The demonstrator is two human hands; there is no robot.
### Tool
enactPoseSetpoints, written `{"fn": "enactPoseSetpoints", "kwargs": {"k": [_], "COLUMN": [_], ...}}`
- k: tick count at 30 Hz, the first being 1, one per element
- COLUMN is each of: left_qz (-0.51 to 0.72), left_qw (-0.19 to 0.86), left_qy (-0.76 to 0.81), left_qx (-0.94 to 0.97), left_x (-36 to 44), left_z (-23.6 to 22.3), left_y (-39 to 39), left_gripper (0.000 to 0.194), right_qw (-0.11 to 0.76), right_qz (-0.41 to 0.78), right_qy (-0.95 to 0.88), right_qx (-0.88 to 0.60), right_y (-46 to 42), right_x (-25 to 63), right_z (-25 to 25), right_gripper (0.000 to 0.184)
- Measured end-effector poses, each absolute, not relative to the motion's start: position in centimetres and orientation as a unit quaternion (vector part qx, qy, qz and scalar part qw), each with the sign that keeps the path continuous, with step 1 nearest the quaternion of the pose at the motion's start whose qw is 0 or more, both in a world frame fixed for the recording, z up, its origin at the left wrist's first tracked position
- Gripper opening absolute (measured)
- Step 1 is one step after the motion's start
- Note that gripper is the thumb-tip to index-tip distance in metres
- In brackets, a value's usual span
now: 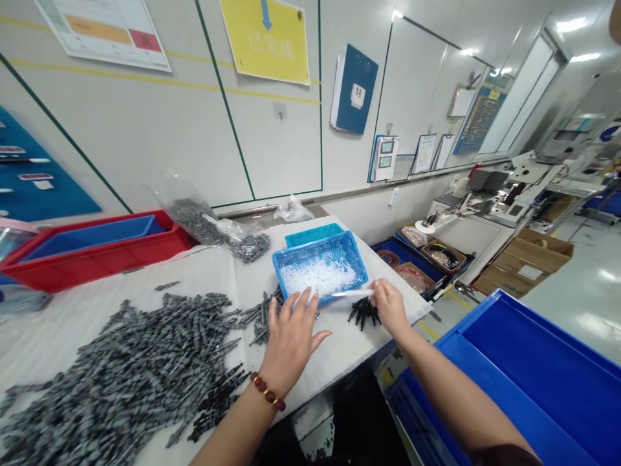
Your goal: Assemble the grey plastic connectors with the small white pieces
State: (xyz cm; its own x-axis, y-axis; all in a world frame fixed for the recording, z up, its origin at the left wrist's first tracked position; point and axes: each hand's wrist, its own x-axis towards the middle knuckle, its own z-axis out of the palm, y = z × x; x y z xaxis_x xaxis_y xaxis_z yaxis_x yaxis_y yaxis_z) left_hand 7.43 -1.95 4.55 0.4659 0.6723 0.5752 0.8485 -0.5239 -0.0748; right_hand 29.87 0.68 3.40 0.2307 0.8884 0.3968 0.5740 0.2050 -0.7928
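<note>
Holding, right hand (389,305): one slim white stick (353,293), pinched, at near edge of blue bin (359,260). Left hand (294,333): fingers spread, at bin's near rim, contact unclear. Bin: white pieces (315,277), on tabletop (334,356). Grey parts (145,362): heaped left.

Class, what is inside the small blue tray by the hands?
Small white pieces lie in the tray. What is beneath them is covered, and the left hand hides part of the near rim.
</note>
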Motion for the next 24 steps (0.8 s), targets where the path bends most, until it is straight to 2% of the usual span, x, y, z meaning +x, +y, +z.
{"fn": "enactPoseSetpoints", "kwargs": {"k": [5,11,18,24], "left_qz": [-0.287,-0.289,-0.279,-0.285], "left_qw": [0.16,0.143,0.136,0.132], "left_qy": [-0.472,-0.475,-0.475,-0.462], "left_qx": [-0.818,-0.819,-0.824,-0.829], "left_x": [6.8,7.0,7.0,7.0], "left_z": [3.7,2.9,2.8,2.4], "left_y": [-3.3,-3.8,-4.1,-4.0], "left_gripper": [0.038,0.035,0.034,0.033], "right_qw": [0.474,0.445,0.455,0.494], "right_qz": [0.085,0.072,0.093,0.157], "right_qy": [-0.568,-0.575,-0.566,-0.544], "right_qx": [-0.668,-0.683,-0.681,-0.66], "right_y": [2.0,2.7,3.7,5.1], "right_x": [34.2,34.2,32.9,32.8], "right_z": [5.2,4.8,3.8,2.6], "right_gripper": [0.034,0.03,0.03,0.039]}}
